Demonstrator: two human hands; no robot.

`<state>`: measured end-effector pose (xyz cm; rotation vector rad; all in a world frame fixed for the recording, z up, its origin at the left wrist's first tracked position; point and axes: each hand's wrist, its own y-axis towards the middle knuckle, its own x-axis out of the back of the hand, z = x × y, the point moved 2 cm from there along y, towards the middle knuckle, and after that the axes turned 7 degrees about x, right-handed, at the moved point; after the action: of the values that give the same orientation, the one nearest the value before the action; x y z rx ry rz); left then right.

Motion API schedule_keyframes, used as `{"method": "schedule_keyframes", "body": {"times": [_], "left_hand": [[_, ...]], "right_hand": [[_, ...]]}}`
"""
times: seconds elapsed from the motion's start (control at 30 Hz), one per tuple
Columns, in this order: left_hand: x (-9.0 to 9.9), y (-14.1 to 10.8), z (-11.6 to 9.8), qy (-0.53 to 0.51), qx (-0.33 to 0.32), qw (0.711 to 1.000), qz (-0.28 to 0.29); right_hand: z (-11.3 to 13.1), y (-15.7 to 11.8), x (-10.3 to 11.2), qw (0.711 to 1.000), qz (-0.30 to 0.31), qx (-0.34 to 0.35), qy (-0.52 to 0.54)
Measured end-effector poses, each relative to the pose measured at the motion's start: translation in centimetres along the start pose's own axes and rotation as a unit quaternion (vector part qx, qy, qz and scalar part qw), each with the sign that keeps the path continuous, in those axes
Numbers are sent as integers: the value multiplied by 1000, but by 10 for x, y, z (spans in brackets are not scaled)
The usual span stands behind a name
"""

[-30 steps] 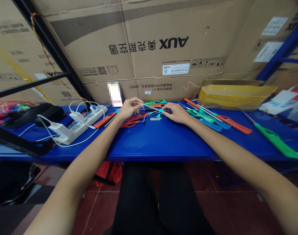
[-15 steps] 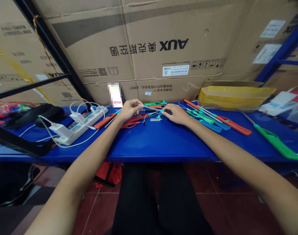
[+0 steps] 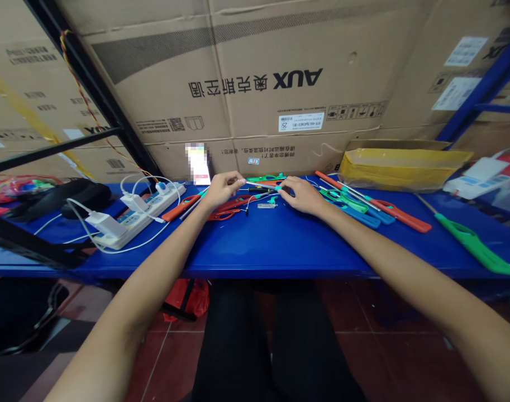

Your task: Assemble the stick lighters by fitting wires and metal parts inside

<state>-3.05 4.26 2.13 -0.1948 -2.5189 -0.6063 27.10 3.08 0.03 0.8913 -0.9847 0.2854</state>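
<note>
Between my hands stretches a thin metal rod (image 3: pixel 261 185) with a teal piece at its right end. My left hand (image 3: pixel 224 188) is closed, its thumb and fingertips pinching the rod's left end. My right hand (image 3: pixel 299 194) grips the teal end between thumb and fingers. Below the rod, a small clear part (image 3: pixel 267 206) with a teal tip lies on the blue table (image 3: pixel 255 245). Red lighter handles (image 3: pixel 227 209) and a thin white wire lie beside my left hand. Behind the rod is a green lighter piece (image 3: pixel 263 179). Blue lighter handles (image 3: pixel 366 218) lie right of my right hand.
A white power strip (image 3: pixel 143 215) with chargers and cables is at the left, near a lit phone (image 3: pixel 199 164). A yellow-taped box (image 3: pixel 405 167) stands at the back right. A green lighter (image 3: pixel 472 240) lies far right. A large carton (image 3: pixel 255 44) backs the table.
</note>
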Motion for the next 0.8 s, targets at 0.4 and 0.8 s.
{"method": "schedule_keyframes", "body": {"times": [0.4, 0.8], "left_hand": [[0, 0, -3, 85, -20, 996, 5], [0, 1, 4, -17, 17, 998, 59]], "right_hand": [[-5, -2, 0, 999, 13, 25, -14], [4, -5, 2, 998, -17, 54, -30]]}}
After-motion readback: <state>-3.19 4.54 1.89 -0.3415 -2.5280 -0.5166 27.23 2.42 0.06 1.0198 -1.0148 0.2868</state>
